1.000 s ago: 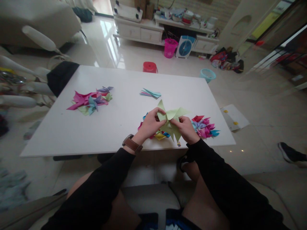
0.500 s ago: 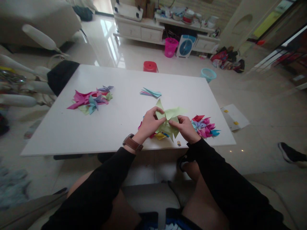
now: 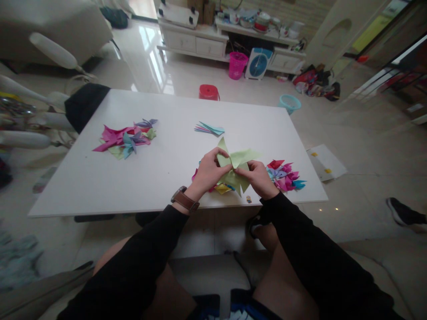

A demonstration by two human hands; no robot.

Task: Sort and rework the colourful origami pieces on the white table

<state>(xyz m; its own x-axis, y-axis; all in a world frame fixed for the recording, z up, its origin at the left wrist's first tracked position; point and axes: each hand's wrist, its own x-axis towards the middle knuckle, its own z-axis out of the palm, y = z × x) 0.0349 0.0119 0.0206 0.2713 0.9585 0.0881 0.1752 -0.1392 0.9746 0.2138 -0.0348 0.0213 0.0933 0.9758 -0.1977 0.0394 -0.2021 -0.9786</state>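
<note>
Between my two hands is a light green folded paper piece point(image 3: 240, 158), its pointed flaps spreading out around the centre. My left hand point(image 3: 211, 168), with a brown-strapped watch on the wrist, pinches its left side. On the other side my right hand point(image 3: 260, 178) pinches it near the middle, thumb close to the left thumb. Partly hidden below the hands lie more folded papers, a yellow one point(image 3: 223, 188) among them. Right of my right hand sits a pile of pink, red and blue folded papers point(image 3: 286, 176).
The white table point(image 3: 160, 178) also bears a fan of thin folded strips point(image 3: 209, 129) and a colourful paper pile point(image 3: 123, 138) at left. Beyond the far edge stand a red stool point(image 3: 208, 92) and a light blue bin point(image 3: 290, 103). A black cloth point(image 3: 86, 104) covers the far left corner.
Both hands keep their pinch on the green paper, and it stays nearly in the same place. Only a very slight shift of the view shows.
</note>
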